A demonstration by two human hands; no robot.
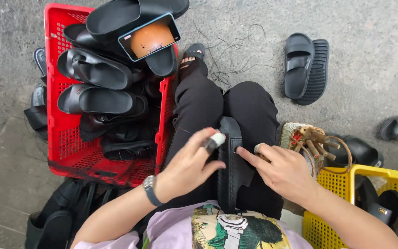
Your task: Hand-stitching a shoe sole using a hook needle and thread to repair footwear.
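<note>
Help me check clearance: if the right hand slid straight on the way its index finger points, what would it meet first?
The right hand points left; its fingertip already touches the black sandal on the lap. Beyond lies the left hand, though depth is unclear.

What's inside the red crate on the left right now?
The red crate holds a pile of black slide sandals, with a phone resting screen-up on the top ones. The sandals cover most of the crate's floor, so anything beneath them is hidden.

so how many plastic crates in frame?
2. A red crate sits on the person's left, piled with black sandals. A yellow crate sits at the lower right, cut off by the frame edge. Others may lie out of view.
</note>
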